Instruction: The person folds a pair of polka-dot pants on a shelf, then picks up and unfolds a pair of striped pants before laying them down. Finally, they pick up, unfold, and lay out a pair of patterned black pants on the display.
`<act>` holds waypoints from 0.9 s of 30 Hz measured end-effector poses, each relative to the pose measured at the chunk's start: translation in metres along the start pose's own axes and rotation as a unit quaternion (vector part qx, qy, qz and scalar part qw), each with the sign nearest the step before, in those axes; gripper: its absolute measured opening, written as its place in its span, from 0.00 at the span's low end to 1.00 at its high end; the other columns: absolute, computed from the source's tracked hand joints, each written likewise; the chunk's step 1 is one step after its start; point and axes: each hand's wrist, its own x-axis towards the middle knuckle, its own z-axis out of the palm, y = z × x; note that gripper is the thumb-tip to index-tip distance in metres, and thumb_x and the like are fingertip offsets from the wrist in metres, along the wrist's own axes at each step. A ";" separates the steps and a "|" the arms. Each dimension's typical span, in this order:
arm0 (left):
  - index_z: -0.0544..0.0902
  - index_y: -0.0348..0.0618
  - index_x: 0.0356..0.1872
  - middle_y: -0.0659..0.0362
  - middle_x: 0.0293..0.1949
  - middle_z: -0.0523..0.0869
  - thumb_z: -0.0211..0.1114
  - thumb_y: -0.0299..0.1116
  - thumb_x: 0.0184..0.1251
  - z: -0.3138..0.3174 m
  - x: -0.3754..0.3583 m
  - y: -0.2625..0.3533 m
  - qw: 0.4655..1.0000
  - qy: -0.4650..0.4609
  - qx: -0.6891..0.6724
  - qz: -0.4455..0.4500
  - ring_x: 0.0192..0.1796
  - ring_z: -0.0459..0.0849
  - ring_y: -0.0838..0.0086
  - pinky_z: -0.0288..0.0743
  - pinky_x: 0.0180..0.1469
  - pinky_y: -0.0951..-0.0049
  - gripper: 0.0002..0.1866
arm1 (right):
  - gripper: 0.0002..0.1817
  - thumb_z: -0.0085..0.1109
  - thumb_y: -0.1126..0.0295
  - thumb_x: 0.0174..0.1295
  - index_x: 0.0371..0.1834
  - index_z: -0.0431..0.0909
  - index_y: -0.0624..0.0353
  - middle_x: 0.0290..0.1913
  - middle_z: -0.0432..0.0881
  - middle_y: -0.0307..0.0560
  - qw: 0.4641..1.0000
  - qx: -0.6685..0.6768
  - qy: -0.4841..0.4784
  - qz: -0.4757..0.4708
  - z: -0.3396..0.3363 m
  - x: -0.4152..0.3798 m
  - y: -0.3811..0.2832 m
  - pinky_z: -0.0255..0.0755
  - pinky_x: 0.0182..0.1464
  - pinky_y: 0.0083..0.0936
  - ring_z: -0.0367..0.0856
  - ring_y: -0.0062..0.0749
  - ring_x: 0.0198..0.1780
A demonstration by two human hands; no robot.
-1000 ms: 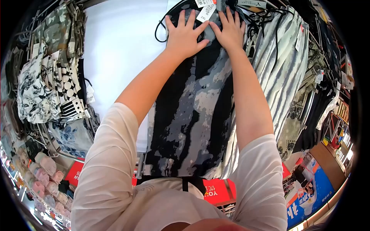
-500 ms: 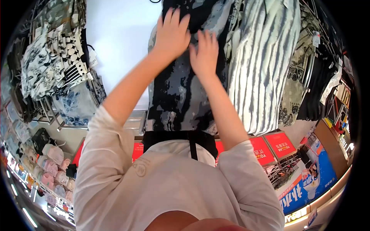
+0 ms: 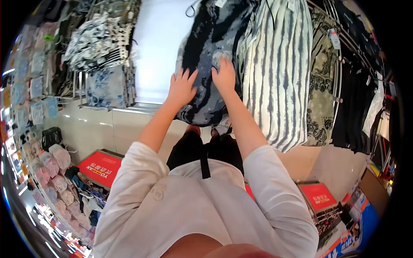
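Observation:
Black-and-grey patterned pants [image 3: 202,56] lie lengthwise on the display in front of me, with a dark cord at their top left. My left hand [image 3: 182,89] rests on their left side, palm down and fingers spread. On their right side my right hand [image 3: 224,78] lies flat with the fingers stretched out, gripping nothing. Directly to the right are white pants with dark stripes [image 3: 277,73], which neither hand touches. The pants' lower edge hangs just above my feet.
A white display surface [image 3: 157,51] lies left of the pants. Patterned clothes [image 3: 105,88] hang on a rack at left; olive paisley pants [image 3: 322,99] and black garments [image 3: 350,112] hang at right. Red signs [image 3: 98,168] and bins of small goods stand behind, near the floor [image 3: 92,124].
Both hands have come down the pants towards my body, the left one most, and now sit farther apart. My view has shifted, showing more floor and my feet.

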 end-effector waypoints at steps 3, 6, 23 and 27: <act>0.68 0.48 0.74 0.48 0.62 0.79 0.68 0.40 0.65 -0.030 -0.088 0.013 0.995 -0.004 -0.061 -0.084 0.68 0.74 0.52 0.62 0.71 0.38 0.36 | 0.19 0.64 0.64 0.64 0.54 0.81 0.63 0.50 0.84 0.61 0.995 0.090 -0.049 0.015 -0.037 -0.049 -0.029 0.75 0.58 0.48 0.81 0.61 0.54; 0.71 0.45 0.71 0.48 0.58 0.81 0.67 0.38 0.65 -0.041 -0.195 0.014 0.986 0.060 -0.102 -0.117 0.65 0.76 0.51 0.65 0.66 0.41 0.33 | 0.15 0.64 0.66 0.64 0.50 0.82 0.62 0.51 0.84 0.59 0.971 0.145 -0.181 -0.056 -0.087 -0.099 -0.064 0.74 0.59 0.44 0.80 0.57 0.57; 0.84 0.44 0.59 0.41 0.57 0.85 0.57 0.46 0.72 0.257 -0.711 0.197 0.682 -0.095 -0.408 -0.600 0.60 0.84 0.47 0.77 0.62 0.52 0.23 | 0.17 0.59 0.63 0.68 0.56 0.82 0.60 0.51 0.86 0.59 0.568 -0.023 -0.686 -0.455 -0.104 -0.320 -0.241 0.77 0.57 0.45 0.83 0.55 0.54; 0.87 0.46 0.54 0.41 0.53 0.87 0.54 0.51 0.73 0.262 -0.745 0.247 0.638 0.041 -0.412 -0.649 0.55 0.86 0.45 0.79 0.56 0.48 0.24 | 0.22 0.60 0.61 0.67 0.60 0.80 0.61 0.55 0.84 0.63 0.584 -0.059 -0.598 -0.546 -0.054 -0.380 -0.299 0.77 0.58 0.44 0.83 0.56 0.57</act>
